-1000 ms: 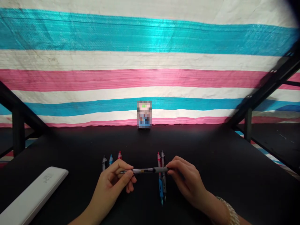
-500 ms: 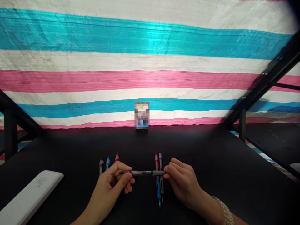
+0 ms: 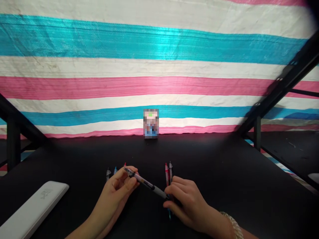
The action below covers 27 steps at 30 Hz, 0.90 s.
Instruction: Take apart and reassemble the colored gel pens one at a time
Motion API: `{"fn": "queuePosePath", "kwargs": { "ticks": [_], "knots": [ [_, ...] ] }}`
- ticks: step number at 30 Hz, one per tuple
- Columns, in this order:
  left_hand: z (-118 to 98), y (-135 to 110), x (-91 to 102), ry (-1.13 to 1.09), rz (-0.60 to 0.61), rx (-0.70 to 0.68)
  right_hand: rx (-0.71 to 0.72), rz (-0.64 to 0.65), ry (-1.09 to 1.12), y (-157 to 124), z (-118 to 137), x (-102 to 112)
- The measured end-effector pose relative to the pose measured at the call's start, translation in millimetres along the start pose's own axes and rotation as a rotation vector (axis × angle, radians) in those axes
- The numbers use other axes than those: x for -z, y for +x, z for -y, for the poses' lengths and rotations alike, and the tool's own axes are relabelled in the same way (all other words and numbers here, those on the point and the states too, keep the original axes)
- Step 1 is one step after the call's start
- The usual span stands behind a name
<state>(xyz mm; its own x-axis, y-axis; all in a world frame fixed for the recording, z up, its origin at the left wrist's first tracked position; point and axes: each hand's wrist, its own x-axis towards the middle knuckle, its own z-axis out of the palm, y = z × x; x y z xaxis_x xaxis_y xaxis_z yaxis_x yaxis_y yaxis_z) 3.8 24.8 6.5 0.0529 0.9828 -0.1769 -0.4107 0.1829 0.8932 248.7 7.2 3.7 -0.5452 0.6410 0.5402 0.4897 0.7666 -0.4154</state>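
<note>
A black-and-grey pen with a clear barrel (image 3: 147,183) slants between my two hands, its clip end up at the left. My left hand (image 3: 117,191) pinches it near the clip end. At the lower right, the fingers of my right hand (image 3: 188,200) close on the grey grip end. Behind my left hand, the tops of a black pen (image 3: 108,174), a blue pen (image 3: 115,170) and a red pen (image 3: 125,164) show. Beside my right hand lie a red pen (image 3: 166,172) and a black pen (image 3: 170,171), their lower parts partly covered by that hand.
A white power bank (image 3: 35,209) lies at the left on the black table (image 3: 211,159). A small blurred card or box (image 3: 151,124) stands at the back, against a striped tarp (image 3: 199,86). Black metal bars (image 3: 281,83) rise at both sides.
The pen has gone from level to slanted, its grey end now lower. My right hand has moved down and left over the pens, while my left has shifted slightly left.
</note>
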Motion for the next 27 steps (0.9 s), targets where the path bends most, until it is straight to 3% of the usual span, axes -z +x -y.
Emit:
{"fn": "queuePosePath", "kwargs": {
  "ticks": [6,16,27],
  "knots": [
    [-16,8,1.6,-0.080,0.009,-0.020,-0.030,-0.016,0.059,1,-3,8],
    [-28,11,3.2,0.087,0.117,-0.131,-0.047,-0.080,0.051,-7,-9,11],
    [-30,19,6.7,0.109,0.058,-0.126,-0.028,-0.101,0.024,-6,-10,11]
  ]
}}
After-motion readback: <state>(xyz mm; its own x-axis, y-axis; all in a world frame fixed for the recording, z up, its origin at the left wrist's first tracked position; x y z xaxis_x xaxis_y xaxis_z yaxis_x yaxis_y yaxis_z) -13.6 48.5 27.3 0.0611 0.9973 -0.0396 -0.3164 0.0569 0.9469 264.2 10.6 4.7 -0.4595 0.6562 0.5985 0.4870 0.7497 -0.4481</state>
